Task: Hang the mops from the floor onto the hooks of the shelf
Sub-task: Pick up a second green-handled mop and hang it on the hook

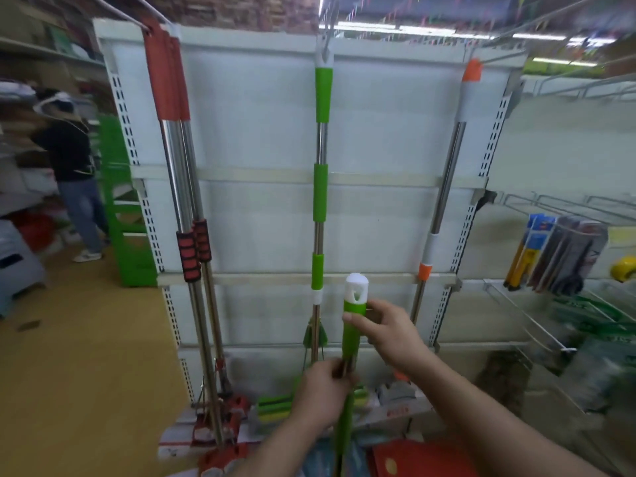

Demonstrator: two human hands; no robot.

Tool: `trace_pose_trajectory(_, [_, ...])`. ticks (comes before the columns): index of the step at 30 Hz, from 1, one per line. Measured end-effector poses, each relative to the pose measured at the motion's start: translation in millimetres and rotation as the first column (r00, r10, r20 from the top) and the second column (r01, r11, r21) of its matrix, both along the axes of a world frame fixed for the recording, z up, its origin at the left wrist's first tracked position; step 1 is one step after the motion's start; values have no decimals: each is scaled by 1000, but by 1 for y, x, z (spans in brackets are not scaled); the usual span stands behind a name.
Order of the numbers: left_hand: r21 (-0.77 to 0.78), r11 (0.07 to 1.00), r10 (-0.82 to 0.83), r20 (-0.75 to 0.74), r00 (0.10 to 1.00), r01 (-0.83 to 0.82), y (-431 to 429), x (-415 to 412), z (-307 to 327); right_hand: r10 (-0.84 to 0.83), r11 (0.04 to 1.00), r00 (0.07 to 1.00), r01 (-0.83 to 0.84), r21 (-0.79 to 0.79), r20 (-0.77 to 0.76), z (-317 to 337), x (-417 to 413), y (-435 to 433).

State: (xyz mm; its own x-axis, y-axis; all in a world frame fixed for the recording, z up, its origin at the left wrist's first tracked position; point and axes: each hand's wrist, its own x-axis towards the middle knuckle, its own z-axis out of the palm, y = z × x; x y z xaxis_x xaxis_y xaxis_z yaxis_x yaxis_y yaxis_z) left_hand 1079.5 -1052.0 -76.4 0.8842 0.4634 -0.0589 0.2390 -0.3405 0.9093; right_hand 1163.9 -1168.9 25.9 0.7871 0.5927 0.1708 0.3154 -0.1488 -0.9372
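Note:
I hold a green-handled mop (pixel 353 306) upright in front of the white shelf (pixel 254 108). Its white cap with a hanging hole points up. My right hand (pixel 387 330) grips the green handle just below the cap. My left hand (pixel 321 390) grips the metal shaft lower down. Another green mop (pixel 321 187) hangs from a hook (pixel 326 31) at the top middle. Two red-handled mops (pixel 172 132) hang at the left. An orange-and-white mop (pixel 447 173) hangs at the right.
A person (pixel 70 160) stands at the far left beside a green rack (pixel 127 215). Wire racks with packaged goods (pixel 557 253) stick out on the right. Mop heads and red boxes (pixel 423 457) lie at the shelf's foot. Brown floor spreads to the left.

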Motion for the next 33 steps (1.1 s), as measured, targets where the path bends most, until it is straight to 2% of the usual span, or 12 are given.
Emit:
trace_pose_trajectory(14, [142, 987, 67, 79, 995, -78, 32, 19, 80, -2, 994, 1000, 0, 108, 18, 72, 21, 31])
trace_pose_trajectory(18, [213, 971, 84, 106, 991, -105, 28, 29, 105, 41, 986, 998, -48, 160, 43, 90, 38, 30])
trace_pose_trajectory(27, [194, 967, 119, 224, 967, -164, 16, 56, 155, 180, 948, 980, -197, 250, 89, 138, 71, 19])
trace_pose_trajectory(33, [206, 959, 134, 271, 953, -193, 9, 59, 183, 249, 933, 951, -286, 217, 181, 163, 83, 17])
